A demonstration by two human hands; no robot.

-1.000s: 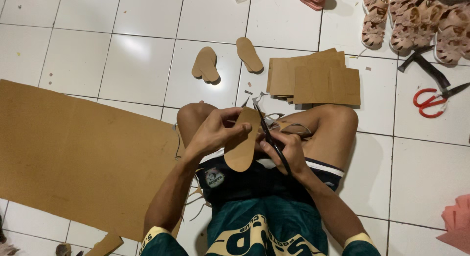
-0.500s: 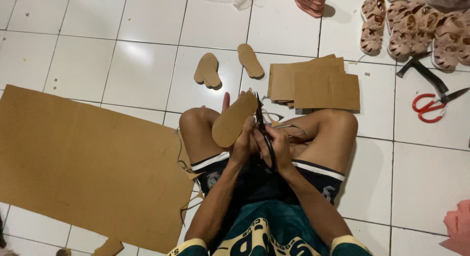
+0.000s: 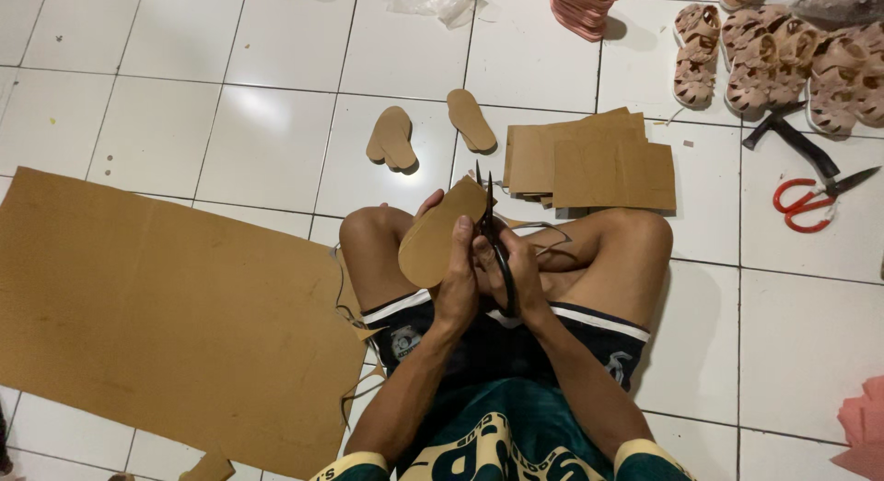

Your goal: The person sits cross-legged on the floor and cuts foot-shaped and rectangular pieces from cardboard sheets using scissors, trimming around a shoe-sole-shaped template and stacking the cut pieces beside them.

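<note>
White tiled floor [image 3: 276, 159], glossy, grey grout lines; I sit on it cross-legged, knees out.

Head view, the only one:
- Left hand [image 3: 458, 288] closed around the sole-shaped cardboard cutout [image 3: 440, 237], fingers on its lower end, thumb up the near face. The cutout is held up over my lap between my knees, tilted, toe end pointing away and to the right.
- Right hand [image 3: 517, 274] closed on the handles of the black shears [image 3: 493, 242]; blades point up and away along the right edge of the cutout. I cannot tell whether the blades are biting or just alongside.
- Handling, my judgement: the cutout looks light, thin and fairly stiff, stiff enough to stand unsupported, likely to crease if pinched hard. Surface matte, not slippery. Best held at the broad end away from the blades, flat between thumb and fingers, so the cut edge stays free.
- Large brown cardboard sheet [image 3: 157, 315] flat on the floor toward its left edge, its right edge ragged, near my left knee.
- Two finished soles [image 3: 392, 139] and [image 3: 471, 119] lie beyond my knees; stack of cut cardboard rectangles [image 3: 594, 159] just beside them.
- Toward the far right corner: red-handled scissors [image 3: 815, 200], a dark tool [image 3: 792, 140], beige sandals [image 3: 783, 53]. A pink stack [image 3: 585, 4] at the far edge.
</note>
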